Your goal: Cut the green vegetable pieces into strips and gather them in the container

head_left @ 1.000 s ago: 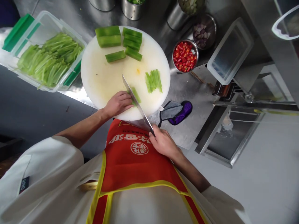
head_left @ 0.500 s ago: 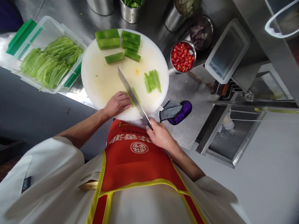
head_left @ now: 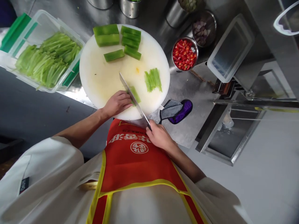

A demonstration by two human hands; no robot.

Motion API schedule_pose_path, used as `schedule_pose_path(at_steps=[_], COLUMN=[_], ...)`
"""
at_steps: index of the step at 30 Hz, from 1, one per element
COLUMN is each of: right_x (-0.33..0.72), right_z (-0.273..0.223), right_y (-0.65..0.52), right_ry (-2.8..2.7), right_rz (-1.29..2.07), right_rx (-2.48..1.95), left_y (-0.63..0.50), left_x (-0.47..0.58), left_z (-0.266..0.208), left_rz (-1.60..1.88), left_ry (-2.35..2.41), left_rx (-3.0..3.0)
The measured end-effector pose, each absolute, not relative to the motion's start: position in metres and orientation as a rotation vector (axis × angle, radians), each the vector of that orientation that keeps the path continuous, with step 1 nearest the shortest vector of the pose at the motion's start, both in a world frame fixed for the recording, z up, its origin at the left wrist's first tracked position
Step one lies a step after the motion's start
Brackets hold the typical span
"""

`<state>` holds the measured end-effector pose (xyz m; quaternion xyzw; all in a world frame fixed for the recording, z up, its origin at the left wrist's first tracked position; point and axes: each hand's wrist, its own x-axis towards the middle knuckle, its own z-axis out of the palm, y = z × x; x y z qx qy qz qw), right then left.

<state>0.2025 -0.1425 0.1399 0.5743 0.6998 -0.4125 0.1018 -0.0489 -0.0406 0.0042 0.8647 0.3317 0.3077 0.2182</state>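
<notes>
While right fingers (head_left: 154,128) clasp the knife (head_left: 140,110) | left fingers (head_left: 123,100), bunched, steady green vegetable (head_left: 135,94) mid-frame | it lies rightward, slanting along knife

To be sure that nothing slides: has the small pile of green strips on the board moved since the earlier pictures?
No: against the orange mark on the board, the pile shows no clear shift in any direction.

i watch a stainless-steel counter (head_left: 198,93) remotely — on it, a cutting board (head_left: 102,84), plastic tub (head_left: 42,26), chili bowl (head_left: 196,49), purple-grey cloth (head_left: 177,111).
</notes>
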Motion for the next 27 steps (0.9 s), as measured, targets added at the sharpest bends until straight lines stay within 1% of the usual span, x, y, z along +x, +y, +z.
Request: schedule_pose_path(at_steps=[3, 5, 13, 24, 27], right_x=[0.190, 0.187, 0.200, 0.209, 0.208], right_z=[0.118, 0.113, 0.144, 0.161, 0.149], right_y=[-0.126, -0.118, -0.128, -0.146, -0.146], right_ry=[2.133, 2.142, 2.168, 2.025, 2.024], right_rz=[-1.191, -1.199, -1.237, -1.294, -1.277], right_rx=[1.698, 1.701, 1.703, 1.665, 1.665], left_y=[-0.042, -0.043, -0.044, -0.044, -0.044], left_x=[-0.049, -0.050, -0.052, -0.051, -0.051], left_z=[0.003, 0.002, 0.001, -0.001, -0.001], left_rz=[0.878, 0.893, 0.843, 0.862, 0.892], left_ry=[0.915, 0.917, 0.936, 0.937, 0.927], left_rx=[2.385, 2.395, 2.375, 2.345, 2.347])
